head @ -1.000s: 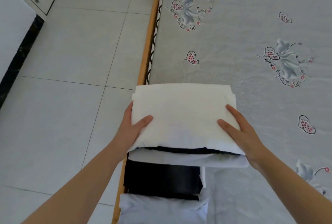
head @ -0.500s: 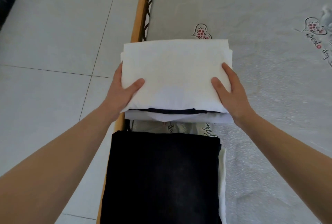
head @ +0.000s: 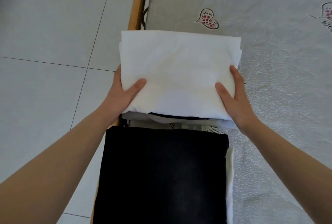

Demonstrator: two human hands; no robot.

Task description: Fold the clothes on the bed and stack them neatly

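Both hands (head: 179,96) gripping white folded stack (head: 177,73), bed (head: 278,98)

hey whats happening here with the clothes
A person is holding a small pile of folded clothes with both hands, the left hand and right hand gripping its sides, thumbs on the white garment on top. A dark layer shows underneath. The pile is over the edge of the bed, just beyond a folded black garment that lies nearer the person.
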